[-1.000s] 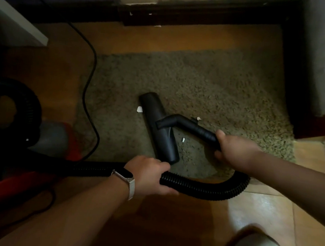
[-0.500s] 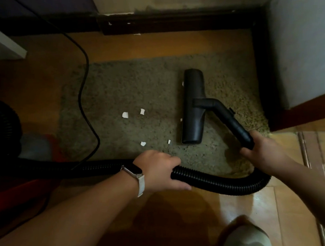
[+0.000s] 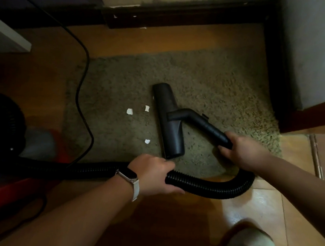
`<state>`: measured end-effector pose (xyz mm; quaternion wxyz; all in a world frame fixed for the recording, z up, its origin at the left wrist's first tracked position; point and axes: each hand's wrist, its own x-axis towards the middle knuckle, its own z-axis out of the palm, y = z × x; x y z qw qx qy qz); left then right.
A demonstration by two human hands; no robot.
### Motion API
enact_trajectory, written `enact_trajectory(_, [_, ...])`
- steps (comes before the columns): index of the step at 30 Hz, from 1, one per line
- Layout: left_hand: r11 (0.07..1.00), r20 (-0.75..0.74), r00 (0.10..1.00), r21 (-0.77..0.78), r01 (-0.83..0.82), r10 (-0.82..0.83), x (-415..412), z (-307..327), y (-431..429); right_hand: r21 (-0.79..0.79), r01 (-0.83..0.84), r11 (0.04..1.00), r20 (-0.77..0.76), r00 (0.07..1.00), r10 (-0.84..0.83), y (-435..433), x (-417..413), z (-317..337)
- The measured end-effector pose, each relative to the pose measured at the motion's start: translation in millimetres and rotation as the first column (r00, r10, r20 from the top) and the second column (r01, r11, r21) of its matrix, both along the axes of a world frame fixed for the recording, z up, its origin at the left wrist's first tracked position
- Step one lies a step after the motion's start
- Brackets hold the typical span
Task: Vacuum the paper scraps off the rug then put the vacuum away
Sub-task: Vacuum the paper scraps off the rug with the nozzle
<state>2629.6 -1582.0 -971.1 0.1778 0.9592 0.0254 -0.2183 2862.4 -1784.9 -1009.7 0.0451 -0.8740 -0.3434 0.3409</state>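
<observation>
Vacuum nozzle (image 3: 168, 123) beside scraps (image 3: 129, 111), left hand (image 3: 151, 174) gripping hose (image 3: 210, 190), right hand (image 3: 246, 152) wand (image 3: 209, 127)

The one head view looked from the person's head forward and steeply down at the floor. Both forearms came in from the bottom edge; the left hand (image 3: 151, 173), gripping the hose (image 3: 211, 188), and the right hand (image 3: 245, 152), gripping the tube (image 3: 210, 129), sat low in the frame, near the lens. The rug (image 3: 207, 83) filled the middle, farther off, and the baseboard (image 3: 183, 15) ran along the top. The wide angle reached from the vacuum (image 3: 3, 124) at the left edge to the wall (image 3: 314, 46) at the right. A foot (image 3: 249, 244) showed at the bottom right, almost under the camera.
</observation>
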Motion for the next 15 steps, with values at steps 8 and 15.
enact_trajectory(8, [0.998,-0.013,0.998,0.006,-0.065,0.066,-20.9,-0.1,8.8,0.028,-0.182,0.983,0.017,0.983,0.181,61.5,-6.3,3.9])
enact_trajectory(15, [0.995,0.049,0.994,-0.017,-0.094,0.095,-17.2,1.9,3.0,0.136,-0.013,0.991,-0.039,0.999,0.019,24.8,14.2,6.3])
